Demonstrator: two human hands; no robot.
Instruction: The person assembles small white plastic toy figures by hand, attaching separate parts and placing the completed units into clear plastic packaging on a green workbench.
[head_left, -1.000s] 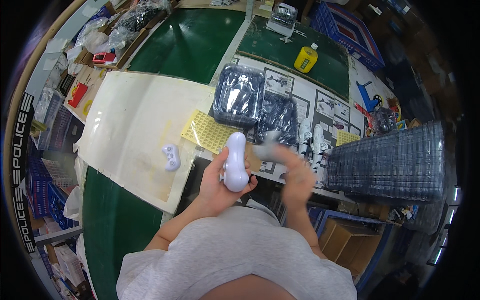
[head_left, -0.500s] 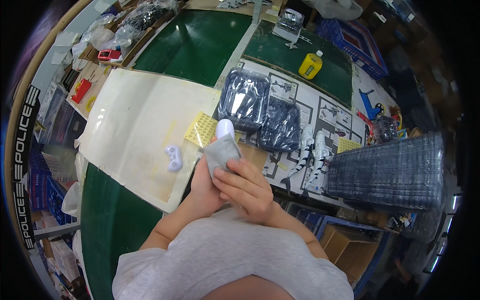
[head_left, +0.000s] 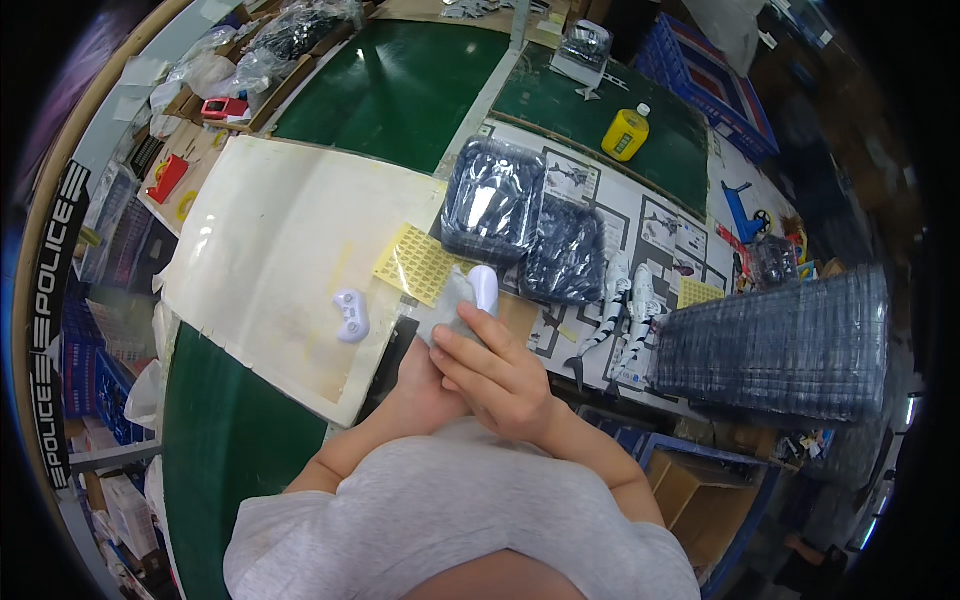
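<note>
In front of my body, my two hands come together around a soft grey wrapping piece [head_left: 442, 314], thin and cloth-like. From its upper right pokes a smooth white rounded plastic piece [head_left: 485, 290]; the wrapping covers the rest of it. My left hand [head_left: 424, 388] is closed beneath, its fingers largely hidden. Across the top, my right hand [head_left: 497, 378] presses its fingers onto the wrapping. A white remote control [head_left: 351, 316] with buttons lies on the pale sheet [head_left: 270, 265] to the left. Just beyond my hands is a yellow sheet of small stickers [head_left: 416, 264].
Black plastic trays in clear film [head_left: 493, 200] lie ahead, with a tall stack of trays [head_left: 775, 345] at right. Two black-and-white toy sharks [head_left: 639, 310] sit between them. Farther back stand a yellow bottle [head_left: 625, 134] and a blue crate [head_left: 712, 92]. A cardboard box [head_left: 695, 500] is low at right.
The white piece has shifted right and slightly down in my hands and now stands out beside the grey wrapping. My right fingers have moved up along the wrapping.
</note>
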